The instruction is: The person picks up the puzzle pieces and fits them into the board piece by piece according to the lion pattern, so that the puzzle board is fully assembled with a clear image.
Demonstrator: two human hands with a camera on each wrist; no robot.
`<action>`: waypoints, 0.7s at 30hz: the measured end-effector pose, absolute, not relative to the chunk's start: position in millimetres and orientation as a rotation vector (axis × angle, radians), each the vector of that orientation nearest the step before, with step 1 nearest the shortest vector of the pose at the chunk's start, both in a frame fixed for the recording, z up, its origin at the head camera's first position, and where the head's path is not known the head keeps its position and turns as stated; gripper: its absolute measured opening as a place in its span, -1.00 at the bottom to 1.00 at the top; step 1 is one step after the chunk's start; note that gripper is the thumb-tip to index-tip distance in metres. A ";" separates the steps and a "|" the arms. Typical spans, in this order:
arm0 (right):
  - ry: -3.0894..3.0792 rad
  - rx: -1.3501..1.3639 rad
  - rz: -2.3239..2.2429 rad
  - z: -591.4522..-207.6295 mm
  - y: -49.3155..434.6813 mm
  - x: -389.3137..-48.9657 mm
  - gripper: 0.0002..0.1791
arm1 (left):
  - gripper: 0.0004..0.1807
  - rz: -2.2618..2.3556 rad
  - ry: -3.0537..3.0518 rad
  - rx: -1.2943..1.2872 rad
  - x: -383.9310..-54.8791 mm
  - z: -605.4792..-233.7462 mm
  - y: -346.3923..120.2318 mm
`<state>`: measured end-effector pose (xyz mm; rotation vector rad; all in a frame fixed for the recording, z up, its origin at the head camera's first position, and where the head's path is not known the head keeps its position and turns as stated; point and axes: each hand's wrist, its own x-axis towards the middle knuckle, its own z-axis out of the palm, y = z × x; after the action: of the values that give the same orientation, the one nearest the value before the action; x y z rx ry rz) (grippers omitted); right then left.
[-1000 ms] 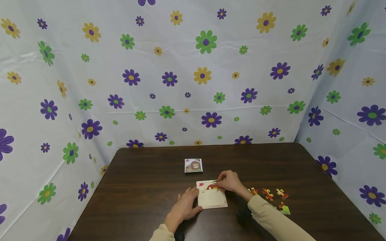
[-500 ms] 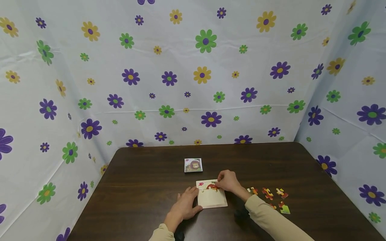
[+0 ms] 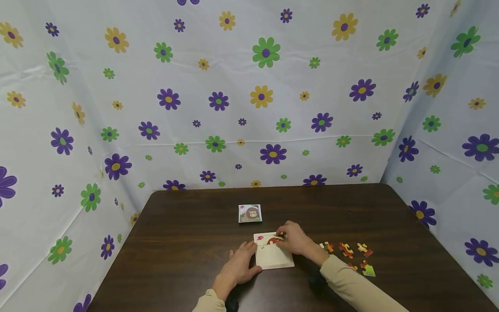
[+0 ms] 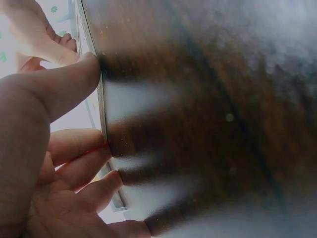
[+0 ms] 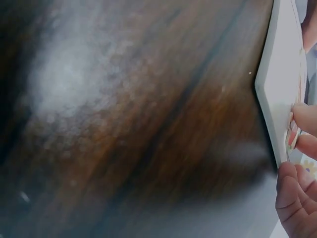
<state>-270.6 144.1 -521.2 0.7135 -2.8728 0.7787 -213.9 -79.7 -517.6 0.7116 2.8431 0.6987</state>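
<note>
Jigsaw work at the puzzle tray (image 3: 274,260), flat on the dark wood-grain table (image 3: 187,247). Left hand (image 3: 238,262): fingers fairly straight along the tray's left edge, thumb at its near-left corner; looks like bracing, not gripping. Right hand (image 3: 295,239): bent over the tray's far-right part, thumb and finger apparently pinching a jigsaw piece (image 5: 292,135); fingers cover most of it, so can't tell if it's seated. In the tray's far row, the flower piece (image 3: 260,238) sits in the left corner with a red-brown piece (image 3: 273,240) beside it, partly covered by the right hand. Near part of the tray shows bare board. Loose pieces (image 3: 346,250) lie right of the tray, some partly behind the right sleeve (image 3: 347,279). Lion picture card (image 3: 250,213) is face up beyond the tray; good reference. To do this well, I'd keep light counter-pressure on the tray's left edge so it can't skate, bring the piece level, square it to the tray's far and right rims, match knob to socket, then press straight down with a flat fingertip. Don't force a tilted piece: likely failure is popping its neighbour up. If it rides high, lift and realign.
</note>
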 end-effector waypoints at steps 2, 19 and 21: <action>-2.858 0.709 0.765 -521.7 143.6 -270.8 -0.82 | -0.34 0.695 2.841 0.705 -213.9 -517.7 -79.6; -2.757 1.009 0.857 -521.7 170.3 -276.3 -0.77 | -0.31 0.683 2.831 0.673 -214.7 -516.8 -77.9; -2.772 1.045 0.847 -524.4 174.7 -277.5 -0.74 | -0.31 0.680 2.831 0.675 -214.5 -517.0 -77.9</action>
<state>-277.5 174.7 -524.4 1.0453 -2.7720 0.8470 -214.5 -77.9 -517.0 0.6751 2.8313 0.6800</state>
